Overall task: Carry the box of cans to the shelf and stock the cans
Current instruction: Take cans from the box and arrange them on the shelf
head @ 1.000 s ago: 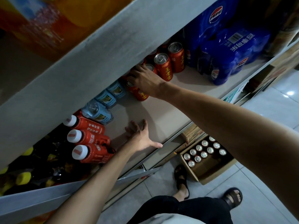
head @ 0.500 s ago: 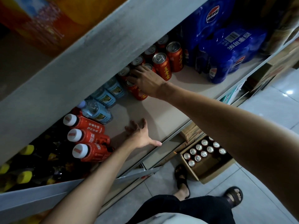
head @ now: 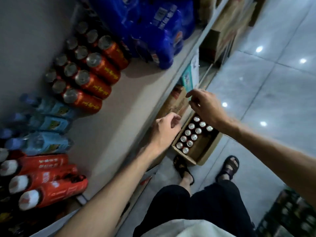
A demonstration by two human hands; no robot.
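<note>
Cans (head: pixel 192 136) with silver tops stand upright in two rows along the left side of an open cardboard box (head: pixel 204 151) on the tiled floor (head: pixel 273 93), just in front of the shelving; the right part of the box shows bare cardboard. More cans of the same kind, red with yellow lettering (head: pixel 95 77), stand in rows on the shelf board (head: pixel 130 103), toward its back, between blue shrink-wrapped packs (head: pixel 153 31) on one side and pale blue bottles (head: pixel 49 120) on the other. Red bottles with white caps (head: pixel 46 183) come next past the blue ones, at the near end of the board.

Both hands hang in the air over the box, off the shelf. The left hand (head: pixel 164 130) is above the box's left wall near the shelf edge, its fingers loosely curled and apart, holding nothing. The right hand (head: pixel 206 108) is above the far end of the box, palm down, fingers spread and slightly bent, also empty; it covers the farthest cans in view. Neither hand touches a can or the cardboard, as far as the blurred picture lets one tell.

Two feet in dark sandals (head: pixel 229 166) stand on the tiles just beside the near end of the box, under dark trouser legs (head: pixel 196 206). Other cardboard cartons (head: pixel 220 40) sit under the shelf farther along.
</note>
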